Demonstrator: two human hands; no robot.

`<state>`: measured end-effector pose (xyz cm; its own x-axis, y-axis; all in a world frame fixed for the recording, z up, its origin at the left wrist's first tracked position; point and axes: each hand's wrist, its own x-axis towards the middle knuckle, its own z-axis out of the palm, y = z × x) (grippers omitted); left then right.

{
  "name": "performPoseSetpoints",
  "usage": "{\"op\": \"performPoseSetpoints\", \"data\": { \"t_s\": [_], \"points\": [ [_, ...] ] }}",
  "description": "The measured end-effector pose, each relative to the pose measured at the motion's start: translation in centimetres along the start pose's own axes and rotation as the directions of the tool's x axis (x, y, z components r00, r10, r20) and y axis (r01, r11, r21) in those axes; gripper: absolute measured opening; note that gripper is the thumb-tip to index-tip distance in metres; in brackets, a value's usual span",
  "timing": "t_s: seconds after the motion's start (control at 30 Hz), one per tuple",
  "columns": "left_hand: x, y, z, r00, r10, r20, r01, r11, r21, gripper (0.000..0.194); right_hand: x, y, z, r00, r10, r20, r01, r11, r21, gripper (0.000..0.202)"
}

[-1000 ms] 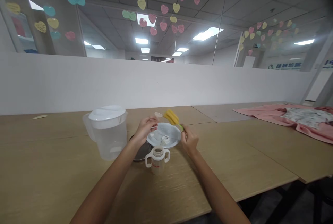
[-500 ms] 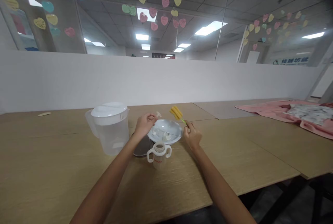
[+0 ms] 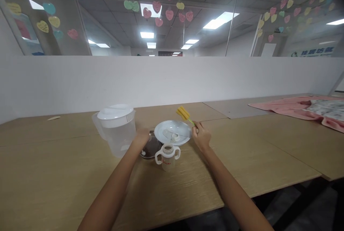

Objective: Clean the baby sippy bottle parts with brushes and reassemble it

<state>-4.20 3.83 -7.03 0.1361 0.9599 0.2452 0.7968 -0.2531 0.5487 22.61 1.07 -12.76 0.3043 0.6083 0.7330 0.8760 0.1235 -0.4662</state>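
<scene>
Head view: right of centre, the right hand (image 3: pixel 202 137) grips the yellow sponge brush (image 3: pixel 184 113) by its green handle, probably to keep the sponge free. Left of centre, the left hand (image 3: pixel 142 136) blurs at the dark tray (image 3: pixel 153 146); I cannot tell whether it holds anything. The two-handled bottle (image 3: pixel 168 160) stands upright at lower centre, before the white bowl (image 3: pixel 184 126), likely for easy reach.

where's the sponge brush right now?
Head view, just right of centre: the sponge brush is in the right hand, its yellow head showing above the white bowl in the picture.
</scene>
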Motion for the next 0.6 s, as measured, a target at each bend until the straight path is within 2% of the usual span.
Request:
{"op": "performPoseSetpoints", "data": {
  "t_s": [0.1,0.23,0.3,0.4,0.5,0.6],
  "points": [
    [0.1,0.4,0.2,0.997,-0.038,0.063,0.025,0.981,0.191,0.015,0.1,0.1,0.1,1.000,-0.025,0.010,0.025,1.000,0.007,0.037],
    [-0.2,2.3,-0.4,0.985,0.016,0.170,-0.072,0.941,0.330,0.010,0.2,0.2,0.4,0.998,-0.070,-0.005,0.070,0.997,0.018,0.034],
    [-0.6,3.4,-0.3,0.971,0.076,0.226,-0.155,0.922,0.355,0.016,0.2,0.3,0.6,0.994,-0.097,-0.057,0.099,0.995,0.030,0.032],
    [-1.1,4.5,0.7,0.942,0.188,0.277,-0.283,0.891,0.356,0.030,0.1,0.5,1.0,0.983,-0.139,-0.119,0.145,0.988,0.046,0.031],
    [-1.2,4.4,2.4,0.913,0.265,0.310,-0.369,0.859,0.355,0.038,0.1,0.7,1.2,0.979,-0.161,-0.127,0.168,0.985,0.047,0.030],
    [-0.9,3.8,3.3,0.909,0.291,0.298,-0.392,0.841,0.374,0.042,0.0,0.7,1.2,0.978,-0.166,-0.125,0.174,0.984,0.050,0.030]
  ]
}}
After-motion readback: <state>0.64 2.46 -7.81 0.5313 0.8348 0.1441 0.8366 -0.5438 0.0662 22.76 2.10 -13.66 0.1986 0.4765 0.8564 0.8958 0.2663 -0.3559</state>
